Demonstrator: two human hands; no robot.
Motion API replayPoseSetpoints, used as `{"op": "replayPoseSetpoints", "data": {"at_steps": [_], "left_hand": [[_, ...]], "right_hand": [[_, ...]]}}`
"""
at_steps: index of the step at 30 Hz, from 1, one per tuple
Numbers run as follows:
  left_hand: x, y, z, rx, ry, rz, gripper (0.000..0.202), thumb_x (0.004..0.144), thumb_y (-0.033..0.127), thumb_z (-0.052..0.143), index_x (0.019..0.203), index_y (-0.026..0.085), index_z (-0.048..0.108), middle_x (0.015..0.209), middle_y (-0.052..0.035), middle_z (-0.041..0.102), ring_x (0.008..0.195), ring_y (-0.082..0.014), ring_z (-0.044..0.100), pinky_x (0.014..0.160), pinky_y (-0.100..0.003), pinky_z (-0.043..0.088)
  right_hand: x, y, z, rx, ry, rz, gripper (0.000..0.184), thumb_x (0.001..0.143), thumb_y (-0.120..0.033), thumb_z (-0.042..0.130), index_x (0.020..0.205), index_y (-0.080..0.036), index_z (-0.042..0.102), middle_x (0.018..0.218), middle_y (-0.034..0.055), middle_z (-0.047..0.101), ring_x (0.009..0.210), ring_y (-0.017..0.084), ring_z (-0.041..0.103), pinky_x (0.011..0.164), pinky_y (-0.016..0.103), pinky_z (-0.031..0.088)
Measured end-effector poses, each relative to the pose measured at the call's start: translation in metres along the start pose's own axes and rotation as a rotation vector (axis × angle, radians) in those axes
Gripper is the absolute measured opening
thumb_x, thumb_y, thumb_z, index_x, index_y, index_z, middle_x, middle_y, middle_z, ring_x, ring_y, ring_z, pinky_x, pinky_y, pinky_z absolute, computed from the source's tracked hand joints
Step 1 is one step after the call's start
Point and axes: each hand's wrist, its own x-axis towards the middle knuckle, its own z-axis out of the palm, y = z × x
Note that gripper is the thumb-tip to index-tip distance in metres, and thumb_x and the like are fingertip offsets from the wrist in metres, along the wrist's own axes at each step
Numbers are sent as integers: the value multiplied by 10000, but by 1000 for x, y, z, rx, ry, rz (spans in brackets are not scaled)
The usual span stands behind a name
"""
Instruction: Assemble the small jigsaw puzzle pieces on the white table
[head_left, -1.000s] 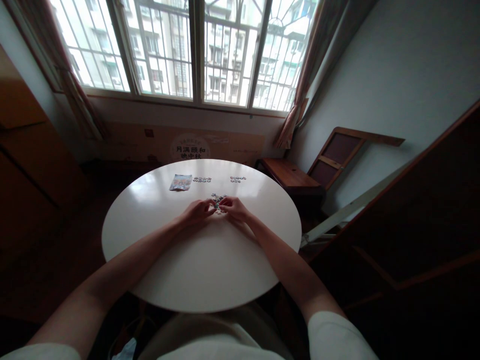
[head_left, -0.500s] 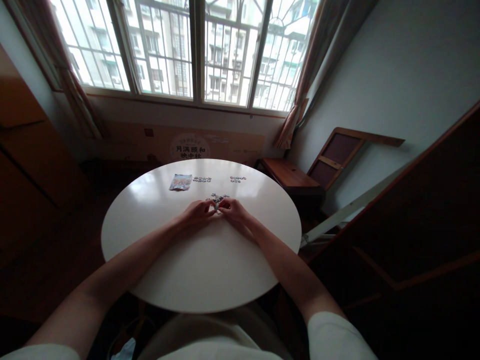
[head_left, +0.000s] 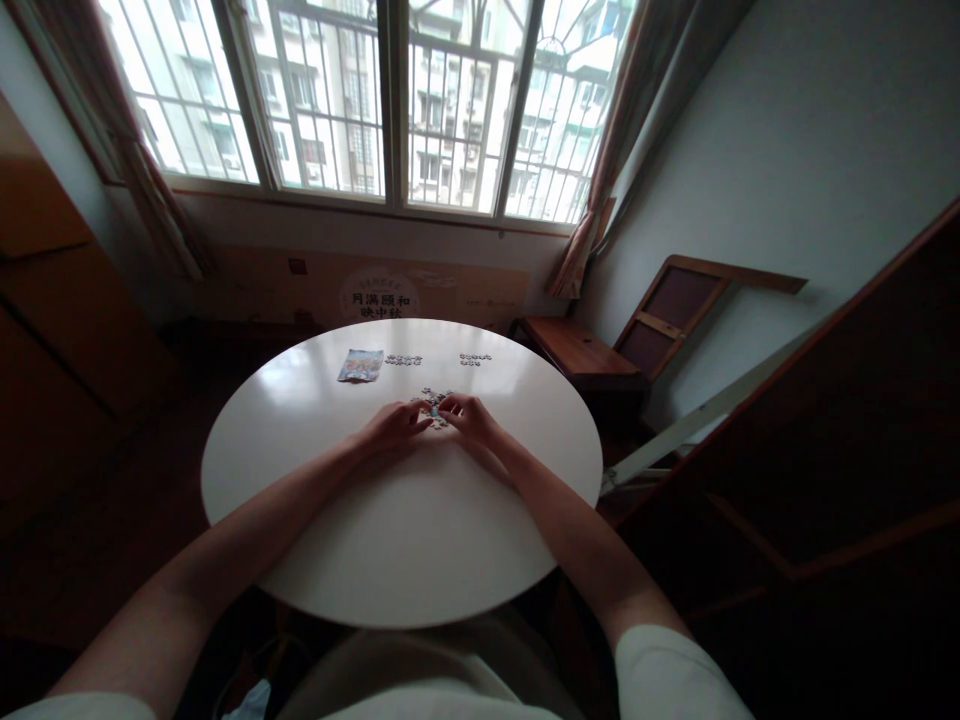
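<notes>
A small pile of jigsaw pieces (head_left: 429, 393) lies at the middle of the white round table (head_left: 390, 540). My left hand (head_left: 397, 422) rests at the pile's left side, its thumb and forefinger apart with nothing plainly between them. Opposite it, my right hand (head_left: 466, 413) is closed in a pinch on a small bluish jigsaw piece (head_left: 434, 410). That piece shows in the narrow gap between the two hands. Some loose pieces lie just below the fingertips. The hands partly cover the pile.
Farther back are two groups of jigsaw pieces in rows, one left (head_left: 403, 360) and one right (head_left: 475, 360). A printed picture packet (head_left: 361, 365) lies beside the left group. A wooden bench (head_left: 585, 350) stands beyond the table's right edge.
The left fingertips have parted slightly from the bluish jigsaw piece between the hands. It now shows more fully, at the right fingertips. Both arms stay nearly in place.
</notes>
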Motion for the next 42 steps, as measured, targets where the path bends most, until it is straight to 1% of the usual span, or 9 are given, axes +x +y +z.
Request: {"op": "replayPoseSetpoints", "data": {"at_steps": [3,7,13,18,21,25,28,35,42], "left_hand": [[0,-2,1,3,-1,1,363,838,428,475,1063,182,617,533,44,494,480,-90,414,512,-200,268],[0,-4,3,14,-1,1,361,849,438,462,1049,182,620,538,43,504,479,-90,413,521,-203,277],[0,-3,2,24,3,11,364,859,438,451,1048,177,619,547,38,514,483,-91,414,519,-201,275],[0,-1,1,19,2,8,351,839,435,471,1006,177,639,544,39,519,478,-86,409,518,-196,276],[0,-1,1,23,0,11,340,828,427,483,989,178,647,540,41,522,471,-82,407,514,-194,277],[0,-1,1,20,9,28,325,822,434,491,945,186,662,531,42,512,473,-79,432,504,-187,278],[-1,-1,1,26,13,36,319,820,436,497,927,190,670,529,38,520,477,-81,445,506,-185,282],[-1,-2,1,31,-14,42,329,818,446,505,933,190,676,533,33,533,477,-83,436,511,-189,283],[-1,-5,2,7,-16,48,359,807,495,521,927,195,679,531,40,516,483,-79,424,511,-187,272]], "right_hand": [[1,3,0,-6,-12,-8,80,761,-175,604,793,-130,661,727,24,655,618,95,555,611,202,421],[-1,1,1,1,-30,-10,69,752,-169,606,782,-128,653,719,21,654,615,96,561,602,199,423],[-1,1,-1,19,-32,-10,94,758,-205,610,782,-127,657,722,27,655,613,99,564,598,202,422],[0,1,0,10,-36,-14,87,749,-194,614,765,-117,651,700,25,640,597,94,540,585,200,407],[-1,0,0,9,-43,-12,83,743,-184,614,759,-110,647,652,13,610,579,92,518,563,195,388],[-4,-4,-2,-14,-83,11,97,744,-190,609,776,-108,650,544,-30,514,509,76,447,508,186,330],[-5,-7,-4,-54,-106,18,103,745,-193,606,785,-109,651,523,-46,471,488,67,407,498,186,302],[-7,-11,-6,-89,-130,25,111,751,-196,595,797,-107,645,535,-46,467,503,66,402,509,186,294],[-6,-5,-4,-110,-145,24,110,752,-188,595,810,-110,646,571,-35,502,533,69,433,526,180,308]]}}
